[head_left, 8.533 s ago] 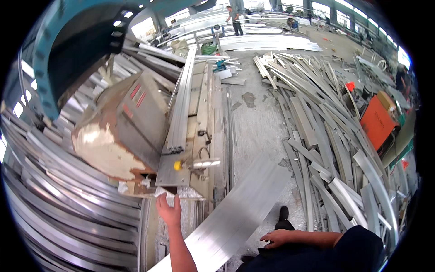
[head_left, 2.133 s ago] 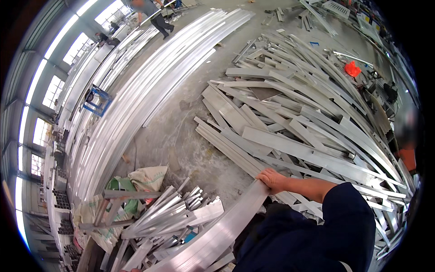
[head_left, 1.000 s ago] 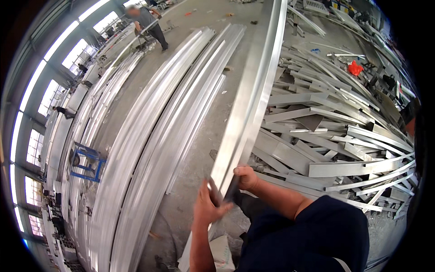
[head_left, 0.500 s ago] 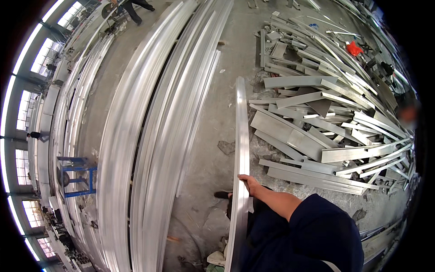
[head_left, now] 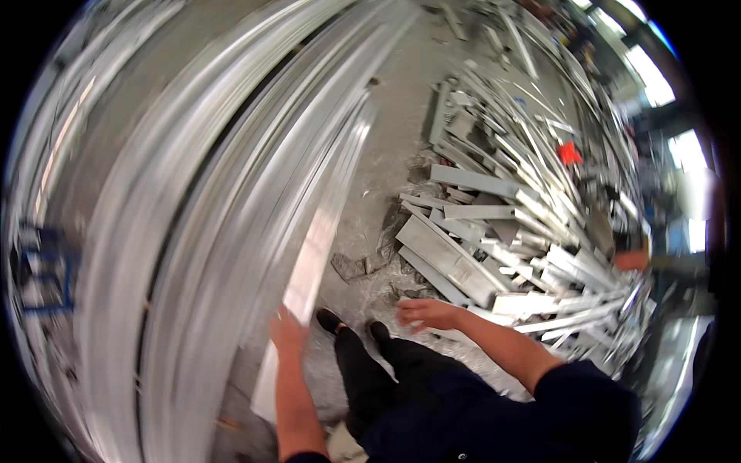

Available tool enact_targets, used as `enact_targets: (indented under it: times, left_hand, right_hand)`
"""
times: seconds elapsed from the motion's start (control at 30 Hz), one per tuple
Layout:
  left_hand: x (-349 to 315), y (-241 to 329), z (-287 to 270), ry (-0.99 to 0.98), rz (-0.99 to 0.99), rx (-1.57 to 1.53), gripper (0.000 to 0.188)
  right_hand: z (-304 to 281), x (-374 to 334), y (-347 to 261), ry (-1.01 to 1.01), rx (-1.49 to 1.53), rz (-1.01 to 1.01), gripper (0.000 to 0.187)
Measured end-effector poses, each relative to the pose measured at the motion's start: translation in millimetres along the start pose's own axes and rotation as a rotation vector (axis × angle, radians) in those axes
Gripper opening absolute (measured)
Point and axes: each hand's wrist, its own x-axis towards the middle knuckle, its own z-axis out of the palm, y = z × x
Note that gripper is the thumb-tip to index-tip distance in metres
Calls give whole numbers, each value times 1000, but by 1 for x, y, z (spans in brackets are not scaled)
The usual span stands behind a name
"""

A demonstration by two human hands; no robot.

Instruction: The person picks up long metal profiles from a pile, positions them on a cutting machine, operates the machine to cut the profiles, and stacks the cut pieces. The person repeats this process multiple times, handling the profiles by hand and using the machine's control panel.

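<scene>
A long, pale silver aluminium profile (head_left: 316,247) slants from near my left forearm toward the far end of the long stack. My left hand (head_left: 288,333) is closed at the near part of this profile, though motion blurs its fingers. To the right, in front of my body, my right hand (head_left: 427,314) hovers with fingers apart and nothing in them. Left of the held piece lies the stack of long aluminium profiles (head_left: 231,201), streaked by motion. My shoes (head_left: 330,320) stand on the floor between the two hands.
A tangled heap of short metal offcuts (head_left: 455,255) covers the floor to the right, with a red item (head_left: 570,153) on its far side. At the far left stands a blue metal frame (head_left: 46,270). Grey concrete floor (head_left: 378,170) runs between stack and heap.
The profile, earlier upright in view in my right hand, now lies farther left beside the stack. My right hand has let go; my left hand has come into view on the profile. The view has turned.
</scene>
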Motion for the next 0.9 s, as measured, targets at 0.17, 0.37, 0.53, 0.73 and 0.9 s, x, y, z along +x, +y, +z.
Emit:
enact_targets:
  times: [0.17,0.37,0.53,0.73,0.9]
  left_hand:
    - [45,-12,14,191,-96,276,93]
    - [-27,-30,50,-640,-33,-173,65]
    - [-80,-22,56,-672,-145,-181,54]
    - [-24,31,-25,-432,-440,-740,33]
    - [26,85,-54,-487,-411,-748,27]
  right_hand:
    - [-83,-126,98,590,180,63,63]
    - [-61,-157,134,776,141,514,24]
    - [-60,-93,91,482,56,424,51]
    - [-160,-18,27,547,36,128,51]
    - [-221,0,-36,702,111,-95,48]
